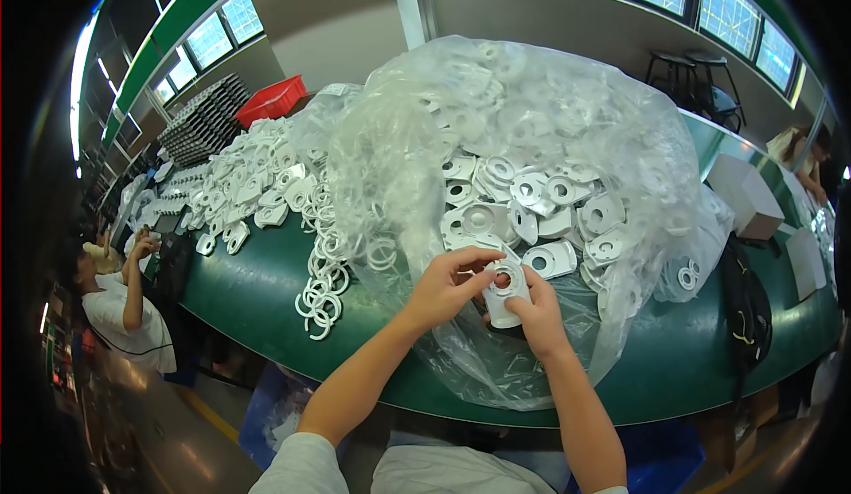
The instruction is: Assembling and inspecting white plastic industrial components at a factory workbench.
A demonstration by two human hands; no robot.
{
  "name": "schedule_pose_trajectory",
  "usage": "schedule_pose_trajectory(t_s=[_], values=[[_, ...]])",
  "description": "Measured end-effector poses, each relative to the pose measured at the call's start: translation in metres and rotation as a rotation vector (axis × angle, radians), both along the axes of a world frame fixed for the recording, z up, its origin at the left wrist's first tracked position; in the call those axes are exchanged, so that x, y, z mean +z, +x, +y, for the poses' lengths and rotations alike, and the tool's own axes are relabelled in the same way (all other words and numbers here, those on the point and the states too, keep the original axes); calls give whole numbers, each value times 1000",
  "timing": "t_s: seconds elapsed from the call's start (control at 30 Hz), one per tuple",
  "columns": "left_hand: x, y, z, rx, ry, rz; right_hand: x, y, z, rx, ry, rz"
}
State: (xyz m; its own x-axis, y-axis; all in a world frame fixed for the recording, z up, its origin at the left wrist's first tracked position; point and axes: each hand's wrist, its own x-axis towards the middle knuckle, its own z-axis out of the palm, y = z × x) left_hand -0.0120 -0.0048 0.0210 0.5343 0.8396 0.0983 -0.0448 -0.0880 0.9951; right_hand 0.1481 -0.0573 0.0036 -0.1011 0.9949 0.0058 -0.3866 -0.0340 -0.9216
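Note:
Between both hands, at the front of the large clear plastic bag [390, 148], is a white plastic part [505, 313] with a round hole near its top. My right hand [544, 318] grips its right side, thumb on the face. My left hand [449, 286] is closed at its upper left, thumb and fingers by the hole rim; whether a loose ring is pinched there too I cannot tell. Similar white parts [603, 213] fill the opened bag behind my hands. White plastic rings [321, 303] lie in a trail to the left.
The green table [239, 286] also bears a heap of white parts [257, 170], a red crate [273, 101], stacked grey trays [206, 121], a white box [743, 194] and a black cloth item [746, 303]. A blue bin [266, 414] stands below. A co-worker [133, 317] is at the left.

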Motion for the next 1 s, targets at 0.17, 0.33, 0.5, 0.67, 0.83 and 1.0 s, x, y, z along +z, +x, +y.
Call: schedule_pose_trajectory(t_s=[0.17,0.33,0.5,0.67,0.83,1.0], values=[[-1,-12,1,4,49,46,-21,-10,11,3,8,2],[4,-15,0,101,71,3,-14,-3,6,-51,232,-132],[9,-122,-10,656,135,82,-2,-4,-2,12,145,-190],[-16,-284,19,1174,222,296,-3,-6,-4,-2,131,-237],[26,-391,67,1284,396,269,-9,-15,2,-3,116,-302],[44,-294,83,1083,587,672,-16,-13,5,-9,77,-332]])
